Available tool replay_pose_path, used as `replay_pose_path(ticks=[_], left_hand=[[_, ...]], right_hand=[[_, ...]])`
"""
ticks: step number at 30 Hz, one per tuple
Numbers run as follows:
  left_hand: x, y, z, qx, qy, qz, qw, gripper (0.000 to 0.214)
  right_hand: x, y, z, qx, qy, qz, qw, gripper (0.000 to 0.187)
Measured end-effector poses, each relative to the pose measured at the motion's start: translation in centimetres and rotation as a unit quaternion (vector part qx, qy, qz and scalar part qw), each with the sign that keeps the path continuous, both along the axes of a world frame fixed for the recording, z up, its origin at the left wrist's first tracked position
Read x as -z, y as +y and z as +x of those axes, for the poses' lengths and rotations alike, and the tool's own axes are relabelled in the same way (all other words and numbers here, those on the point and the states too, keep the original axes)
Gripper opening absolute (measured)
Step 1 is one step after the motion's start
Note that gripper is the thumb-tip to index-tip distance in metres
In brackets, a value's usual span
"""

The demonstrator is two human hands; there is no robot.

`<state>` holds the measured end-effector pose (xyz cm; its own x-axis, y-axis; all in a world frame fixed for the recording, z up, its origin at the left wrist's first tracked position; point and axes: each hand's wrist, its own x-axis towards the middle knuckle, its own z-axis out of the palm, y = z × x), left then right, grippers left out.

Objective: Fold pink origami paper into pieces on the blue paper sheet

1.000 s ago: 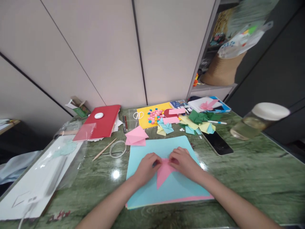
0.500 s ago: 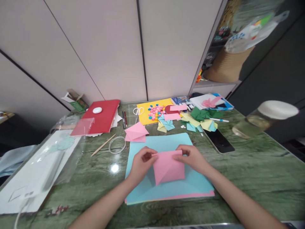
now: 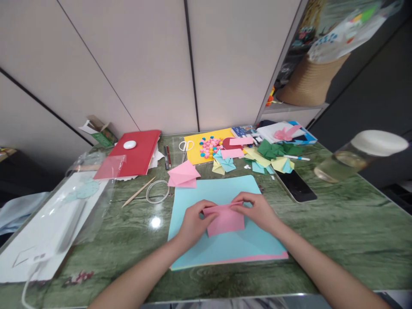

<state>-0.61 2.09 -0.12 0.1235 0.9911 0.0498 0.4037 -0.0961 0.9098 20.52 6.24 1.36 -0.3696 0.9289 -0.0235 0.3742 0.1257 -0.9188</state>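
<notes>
A folded piece of pink paper (image 3: 226,222) is held between both hands, above a stack of sheets with a light blue sheet (image 3: 257,244) on top. My left hand (image 3: 195,223) pinches its upper left corner between thumb and fingers. At the upper right corner, my right hand (image 3: 254,209) pinches it the same way. Beyond my left hand, folded pink papers (image 3: 183,174) overlap the far left corner of the blue sheet. A pink edge shows under the near side of the stack.
Left of the stack lie a ring of white cord (image 3: 157,192) and a pointed wooden stick (image 3: 138,192). Scissors (image 3: 186,148), a yellow sheet with pompoms (image 3: 210,146) and folded papers line the back. To the right are a phone (image 3: 298,186) and a lidded jar (image 3: 357,154).
The pink paper has tipped or folded over, so its diagonal crease no longer shows and it looks shorter. Both hands still pinch its top edge. The view has shifted slightly.
</notes>
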Motion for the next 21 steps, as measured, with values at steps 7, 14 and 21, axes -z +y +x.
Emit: replay_pose_path(ticks=[7, 14, 21], left_hand=[[-0.29, -0.04, -0.08, 0.013, -0.010, 0.010, 1.000, 0.008], [-0.82, 0.30, 0.01, 0.090, -0.048, -0.074, 0.992, 0.015], [-0.74, 0.30, 0.25, 0.107, -0.056, -0.091, 0.988, 0.020]], right_hand=[[0.14, -0.12, -0.07, 0.012, 0.009, -0.006, 1.000, 0.007], [0.09, -0.13, -0.29, -0.063, 0.022, -0.031, 0.997, 0.014], [0.34, -0.56, -0.95, -0.047, 0.015, -0.041, 0.998, 0.011]])
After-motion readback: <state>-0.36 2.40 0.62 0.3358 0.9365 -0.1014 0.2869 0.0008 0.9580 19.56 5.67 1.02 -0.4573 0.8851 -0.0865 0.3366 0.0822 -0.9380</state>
